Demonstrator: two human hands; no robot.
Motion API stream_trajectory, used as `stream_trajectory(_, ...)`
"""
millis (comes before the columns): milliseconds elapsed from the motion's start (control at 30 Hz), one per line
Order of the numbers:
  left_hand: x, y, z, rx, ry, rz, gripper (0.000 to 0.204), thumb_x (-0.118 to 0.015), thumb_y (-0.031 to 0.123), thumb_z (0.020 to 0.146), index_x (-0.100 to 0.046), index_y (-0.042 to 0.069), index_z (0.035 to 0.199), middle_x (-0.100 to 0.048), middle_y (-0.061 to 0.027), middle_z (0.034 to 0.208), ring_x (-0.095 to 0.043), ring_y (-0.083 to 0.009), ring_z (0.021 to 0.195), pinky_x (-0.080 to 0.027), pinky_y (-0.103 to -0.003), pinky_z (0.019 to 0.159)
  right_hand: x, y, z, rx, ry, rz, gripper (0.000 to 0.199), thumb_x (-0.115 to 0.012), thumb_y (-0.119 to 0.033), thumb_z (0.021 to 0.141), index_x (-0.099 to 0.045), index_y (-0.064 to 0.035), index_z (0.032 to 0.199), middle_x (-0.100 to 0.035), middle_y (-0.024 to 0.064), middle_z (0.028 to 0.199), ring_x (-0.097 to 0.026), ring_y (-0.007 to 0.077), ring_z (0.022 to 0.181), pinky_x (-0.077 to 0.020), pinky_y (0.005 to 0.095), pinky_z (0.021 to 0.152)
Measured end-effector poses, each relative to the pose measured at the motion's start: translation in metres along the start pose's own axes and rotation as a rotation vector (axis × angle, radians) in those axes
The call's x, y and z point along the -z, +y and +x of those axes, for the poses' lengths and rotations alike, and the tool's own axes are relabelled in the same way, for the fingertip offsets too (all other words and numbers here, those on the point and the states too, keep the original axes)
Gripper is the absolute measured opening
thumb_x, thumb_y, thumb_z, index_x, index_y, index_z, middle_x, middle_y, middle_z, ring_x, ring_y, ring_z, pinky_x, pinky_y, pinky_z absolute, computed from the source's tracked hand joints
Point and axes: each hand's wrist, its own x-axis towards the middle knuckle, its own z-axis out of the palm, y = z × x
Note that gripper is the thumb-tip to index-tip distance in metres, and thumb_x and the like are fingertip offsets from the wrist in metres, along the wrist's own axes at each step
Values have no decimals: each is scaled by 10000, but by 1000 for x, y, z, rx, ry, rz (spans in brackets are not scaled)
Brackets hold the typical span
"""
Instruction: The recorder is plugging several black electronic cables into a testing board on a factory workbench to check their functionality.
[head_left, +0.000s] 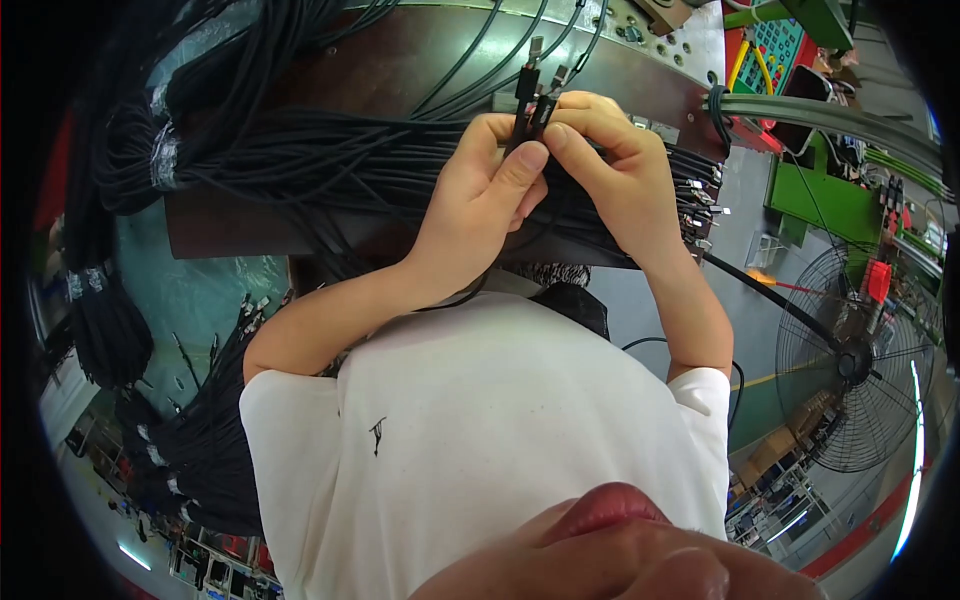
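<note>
At the top right stands a green control panel (775,45) with small pale buttons, beside an orange-red frame. Low at the right, brown cardboard boxes (775,450) stand on the floor, too small to see well.

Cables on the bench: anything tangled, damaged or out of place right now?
Nothing stands out. The left hand and right hand pinch a few black cable ends together; the cables lie bundled across the brown bench.
</note>
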Motion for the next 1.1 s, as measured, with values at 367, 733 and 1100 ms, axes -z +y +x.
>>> stream_trajectory(367, 2, -2, 4, -115, -11, 150, 397, -558, 288, 1005, -360, 38, 1242, -518, 0, 707, -430, -39, 626, -335, -198, 538, 1, 3, -3, -102, 37, 159, 157, -656, -153, 886, -720, -21, 941, -655, 29, 977, -530, 168, 976, -400, 314, 914)
stream_trajectory(733, 1, 11, 6, 129, -65, -125, 302, -447, 294, 1042, -563, 15, 1039, -455, 3, 622, -334, -43, 512, -266, -196, 453, 18, 23, 14, 777, 258, -952, 248, -711, -161, 771, -621, -130, 1001, -612, -1, 967, -602, 208, 896, -459, 360, 813)
stream_trajectory(1100, 3, 26, 8, 40, -171, 152, 387, -405, 318, 1057, -570, -15, 1168, -569, -25, 720, -548, -77, 615, -481, -219, 577, 30, 47, 9, 511, 85, -627, 162, -660, 48, 766, -619, -33, 900, -643, 95, 883, -618, 291, 835, -512, 367, 723)
